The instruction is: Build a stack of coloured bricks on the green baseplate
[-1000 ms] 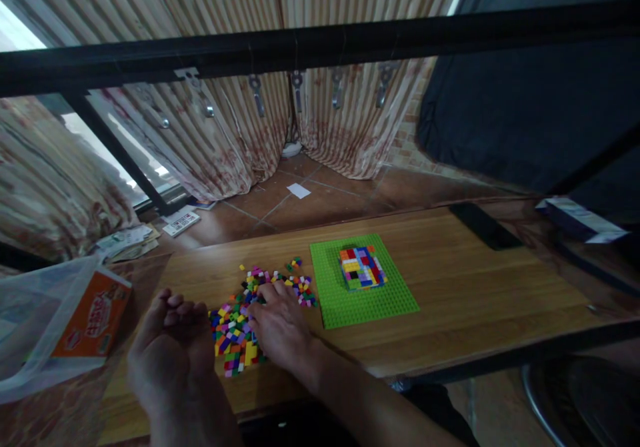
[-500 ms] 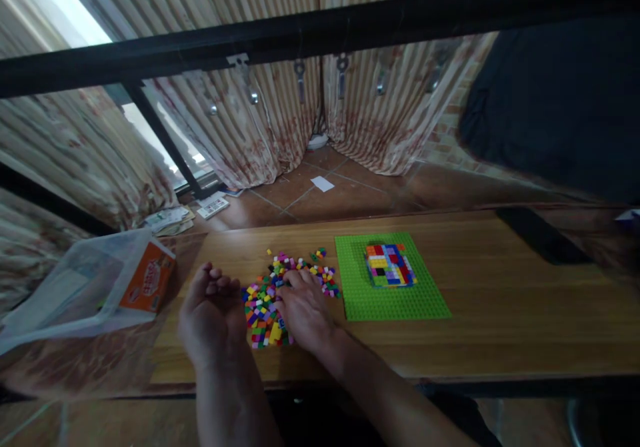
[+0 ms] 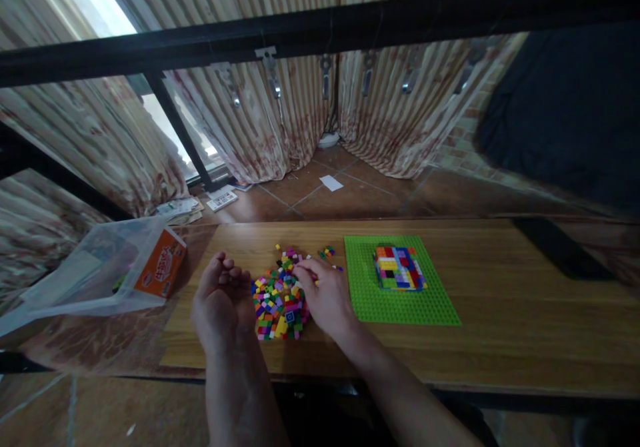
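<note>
A pile of small coloured bricks (image 3: 277, 297) lies on the wooden table (image 3: 500, 313). My right hand (image 3: 325, 297) rests on the pile's right side, fingertips pinching among the bricks near its far edge. My left hand (image 3: 220, 297) sits just left of the pile, fingers curled inward, palm cupped; what it holds is hidden. To the right lies a green baseplate (image 3: 400, 303) with a multicoloured block of bricks (image 3: 399, 268) built on its far half.
A clear plastic bag with an orange box (image 3: 160, 270) lies at the table's left end. A dark flat object (image 3: 560, 253) sits at the far right. A black bar (image 3: 320, 30) crosses overhead; curtains and tiled floor lie beyond.
The view has shifted left, so everything sits further right in frame. My right hand's fingers have drawn up toward the pile's far right edge. The left hand stays cupped beside the pile.
</note>
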A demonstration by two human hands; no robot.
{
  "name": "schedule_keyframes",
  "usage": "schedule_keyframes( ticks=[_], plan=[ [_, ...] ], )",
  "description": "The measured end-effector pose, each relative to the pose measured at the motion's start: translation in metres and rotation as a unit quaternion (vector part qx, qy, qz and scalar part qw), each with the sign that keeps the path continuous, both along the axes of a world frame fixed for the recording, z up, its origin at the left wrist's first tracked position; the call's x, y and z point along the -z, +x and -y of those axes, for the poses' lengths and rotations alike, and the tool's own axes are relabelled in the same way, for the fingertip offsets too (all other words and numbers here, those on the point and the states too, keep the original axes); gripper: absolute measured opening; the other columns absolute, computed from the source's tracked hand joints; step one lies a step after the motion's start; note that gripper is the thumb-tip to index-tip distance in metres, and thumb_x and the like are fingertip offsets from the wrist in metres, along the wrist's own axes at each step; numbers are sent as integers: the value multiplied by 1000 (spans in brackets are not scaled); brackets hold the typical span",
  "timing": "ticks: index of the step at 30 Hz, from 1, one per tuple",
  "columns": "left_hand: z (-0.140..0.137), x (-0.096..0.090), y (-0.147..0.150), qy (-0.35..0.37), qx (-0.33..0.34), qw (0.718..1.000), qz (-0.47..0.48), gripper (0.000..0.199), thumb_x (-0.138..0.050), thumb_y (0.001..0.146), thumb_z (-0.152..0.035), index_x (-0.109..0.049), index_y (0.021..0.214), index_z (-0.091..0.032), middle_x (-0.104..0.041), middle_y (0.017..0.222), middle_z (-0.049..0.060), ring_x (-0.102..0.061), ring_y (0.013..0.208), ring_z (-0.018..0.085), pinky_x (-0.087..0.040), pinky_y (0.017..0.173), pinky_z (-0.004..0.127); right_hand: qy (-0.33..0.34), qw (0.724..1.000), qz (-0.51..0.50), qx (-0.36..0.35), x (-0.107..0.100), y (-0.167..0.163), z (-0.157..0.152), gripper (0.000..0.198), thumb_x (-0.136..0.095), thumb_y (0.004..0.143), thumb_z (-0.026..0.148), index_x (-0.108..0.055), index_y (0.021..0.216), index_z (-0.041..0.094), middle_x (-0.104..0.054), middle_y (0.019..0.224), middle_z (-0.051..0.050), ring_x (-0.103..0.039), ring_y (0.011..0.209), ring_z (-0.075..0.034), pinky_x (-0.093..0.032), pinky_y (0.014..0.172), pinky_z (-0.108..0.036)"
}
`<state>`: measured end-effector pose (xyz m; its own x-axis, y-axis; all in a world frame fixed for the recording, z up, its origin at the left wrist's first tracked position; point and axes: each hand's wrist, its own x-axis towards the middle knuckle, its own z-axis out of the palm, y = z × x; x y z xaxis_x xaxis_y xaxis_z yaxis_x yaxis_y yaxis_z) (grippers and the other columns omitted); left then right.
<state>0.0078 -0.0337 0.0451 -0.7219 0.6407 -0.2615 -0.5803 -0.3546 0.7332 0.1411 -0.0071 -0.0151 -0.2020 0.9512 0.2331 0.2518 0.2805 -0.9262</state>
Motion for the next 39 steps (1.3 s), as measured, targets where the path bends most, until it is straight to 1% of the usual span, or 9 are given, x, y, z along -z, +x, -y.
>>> schedule_keyframes(
  ticks=[4, 7, 11, 15, 21, 26, 29, 34, 39],
  plan=[
    [-1, -2, 3, -8, 9, 1000, 13, 3, -61, 73, -13, -59, 75, -13, -52, 59, -5, -47, 47, 2, -40, 50, 13, -226, 927, -297, -13, -16, 30, -13, 22, -67, 78, 40, -68, 82, 18, -71, 76, -1, -66, 67, -14, -52, 63, -26],
    [-4, -3, 6, -11, 16, 1000, 17, 4, -61, 71, -12, -60, 75, -12, -53, 61, -4, -48, 49, 3, -41, 50, 13, -269, 879, -391, -41, -25, 55, -17, 24, -76, 70, 37, -69, 84, 19, -73, 79, -1, -66, 69, -11, -54, 66, -23],
    [-9, 0, 17, -21, 48, 999, -3, 8, -65, 67, -14, -62, 74, -12, -56, 63, -3, -50, 52, 3, -41, 50, 12, -256, 878, -402, -46, -29, 76, -14, 29, -77, 68, 34, -71, 92, 20, -74, 84, -2, -67, 71, -11, -55, 67, -24],
    [-15, 6, 43, -39, 157, 982, -98, 23, -76, 60, -22, -67, 79, -12, -63, 71, 1, -56, 61, 7, -44, 57, 16, -220, 906, -362, -7, -26, 88, -17, 30, -76, 69, 38, -71, 91, 19, -74, 83, -4, -68, 68, -12, -57, 65, -27],
    [-24, 23, 90, -100, 297, 875, -369, 22, -66, 74, -34, -69, 83, -15, -66, 73, 3, -58, 67, 14, -44, 64, 25, -161, 938, -291, 101, -26, 139, -32, 28, -75, 69, 42, -69, 81, 16, -70, 70, -2, -64, 59, -11, -54, 56, -22],
    [-23, 33, 125, -129, 349, 744, -555, 17, -54, 82, -25, -68, 87, -18, -67, 74, 3, -59, 65, 16, -42, 64, 28, -126, 927, -288, 207, -21, 188, -40, 30, -80, 61, 39, -69, 78, 17, -67, 68, 0, -64, 58, -11, -54, 54, -22],
    [-20, 36, 140, -143, 376, 690, -601, 18, -53, 83, -23, -68, 93, -19, -69, 80, 5, -61, 67, 17, -43, 66, 29, -125, 927, -282, 215, -18, 198, -41, 30, -79, 62, 40, -67, 74, 16, -67, 67, 0, -65, 60, -11, -55, 56, -23],
    [-19, 39, 152, -169, 378, 650, -637, 18, -51, 85, -23, -66, 93, -19, -71, 86, 7, -64, 74, 18, -45, 71, 30, -144, 918, -298, 220, -19, 197, -42, 24, -79, 62, 34, -66, 73, 17, -69, 69, -2, -67, 62, -11, -57, 60, -22],
    [-17, 40, 160, -164, 377, 644, -645, 19, -49, 87, -24, -67, 92, -20, -71, 87, 6, -64, 75, 18, -45, 67, 28, -150, 925, -301, 175, -17, 192, -43, 24, -82, 58, 31, -70, 74, 18, -70, 68, -1, -66, 63, -11, -57, 61, -22]
  ],
)
